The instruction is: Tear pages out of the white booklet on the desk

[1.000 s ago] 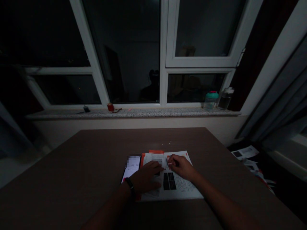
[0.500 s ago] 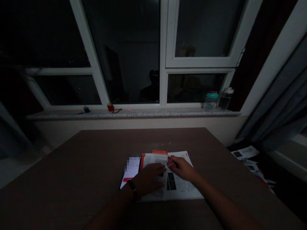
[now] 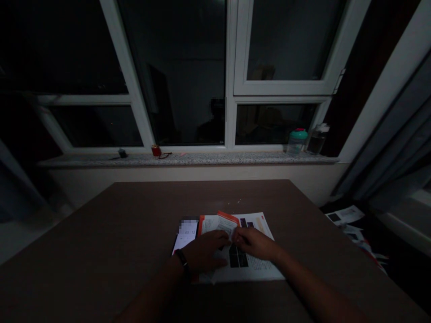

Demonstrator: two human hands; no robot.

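I'm pressing my spread left hand (image 3: 204, 252) on the booklet (image 3: 251, 264), my right hand (image 3: 254, 242) pinching its lifted page (image 3: 222, 225) (gently, avoiding creases).

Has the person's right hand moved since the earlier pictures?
Yes: the right hand has shifted slightly toward the person, away from the far edge of the table.

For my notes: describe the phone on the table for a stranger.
On the dark brown table, find the open orange-edged booklet under the left hand and right hand. Left of it lies a black-framed smartphone, its screen lit, the only glowing thing.
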